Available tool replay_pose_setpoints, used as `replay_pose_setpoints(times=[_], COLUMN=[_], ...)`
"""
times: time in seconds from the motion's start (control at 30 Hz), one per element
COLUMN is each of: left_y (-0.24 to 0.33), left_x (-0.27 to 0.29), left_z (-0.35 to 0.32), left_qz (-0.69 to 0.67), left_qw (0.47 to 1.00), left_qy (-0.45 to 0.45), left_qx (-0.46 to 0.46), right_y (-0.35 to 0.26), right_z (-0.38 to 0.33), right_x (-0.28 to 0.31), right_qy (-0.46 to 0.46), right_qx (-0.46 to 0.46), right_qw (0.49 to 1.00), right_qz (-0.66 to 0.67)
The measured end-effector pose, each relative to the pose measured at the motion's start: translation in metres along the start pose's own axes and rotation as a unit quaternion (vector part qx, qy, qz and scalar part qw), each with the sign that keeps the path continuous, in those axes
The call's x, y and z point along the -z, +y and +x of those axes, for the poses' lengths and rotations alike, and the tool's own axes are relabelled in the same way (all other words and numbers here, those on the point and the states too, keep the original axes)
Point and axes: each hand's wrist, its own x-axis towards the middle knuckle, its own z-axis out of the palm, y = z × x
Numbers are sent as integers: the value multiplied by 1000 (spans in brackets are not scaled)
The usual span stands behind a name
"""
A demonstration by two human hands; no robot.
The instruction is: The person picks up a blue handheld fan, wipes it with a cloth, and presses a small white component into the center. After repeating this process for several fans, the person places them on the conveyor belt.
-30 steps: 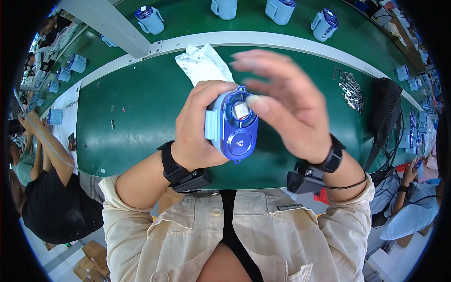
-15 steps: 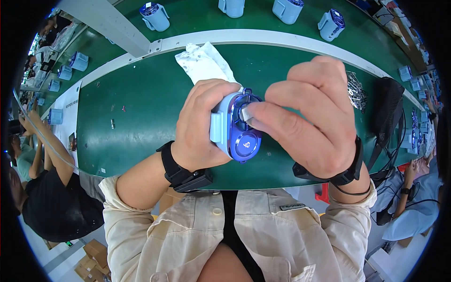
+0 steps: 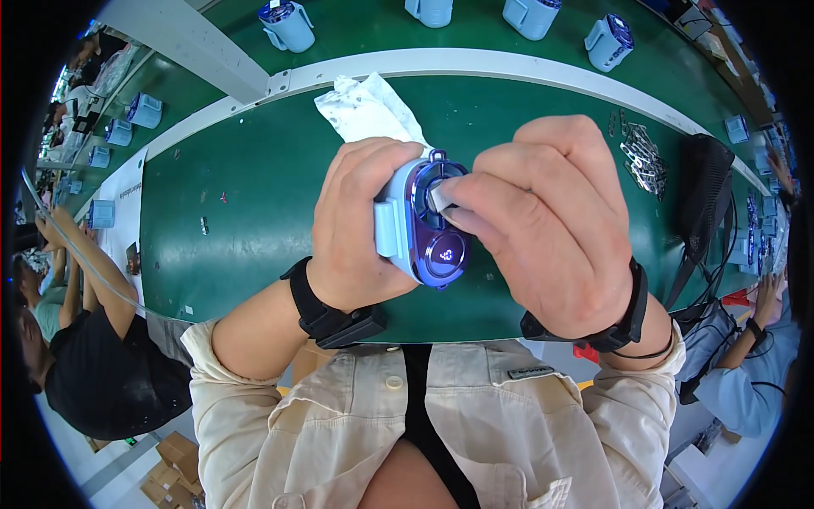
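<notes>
My left hand [image 3: 348,220] is wrapped round a light-blue device [image 3: 392,227] with a clip-like part on its side. The device's glossy purple-blue end faces up, with a lit round display [image 3: 446,254] on its near part and a round recessed part beyond that. Between thumb and forefinger, my right hand [image 3: 551,212] pinches a small white piece [image 3: 439,198] against the recessed part. Whether this piece is cloth, paper or foam I cannot tell. The right fingers cover part of the device's right side.
A crumpled white sheet [image 3: 370,109] lies beyond my left hand on the green table [image 3: 254,246]. At the right are a pile of small metal clips [image 3: 646,161] and a black pouch [image 3: 705,182] with cables. Similar devices [image 3: 610,42] stand beyond the white rail [image 3: 475,61]. People work on both sides.
Both hands and the device have shifted slightly left. The right hand has tilted a little, still pinching the white piece at the recessed part. More of the metal clips shows.
</notes>
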Motion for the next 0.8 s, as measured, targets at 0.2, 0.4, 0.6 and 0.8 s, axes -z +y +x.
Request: replay_pose_setpoints(times=[0.2, 0.4, 0.6, 0.8], left_y=[1, -2, 8, 6], left_x=[0, 1, 1, 3], left_z=[0, 0, -1, 1], left_qz=[-9, -30, -35, -40], left_qw=[1000, 999, 997, 998], left_qy=[-3, -7, 0, 8], left_qx=[4, -9, 69, 43], right_y=[1, 0, 3, 5], right_z=[-1, -1, -1, 1], right_x=[0, 0, 7, 4], right_qy=[-12, -14, -14, -5], right_qx=[5, 2, 23, 38], right_qw=[1000, 1000, 999, 999], right_qz=[-9, 12, 41, -10])
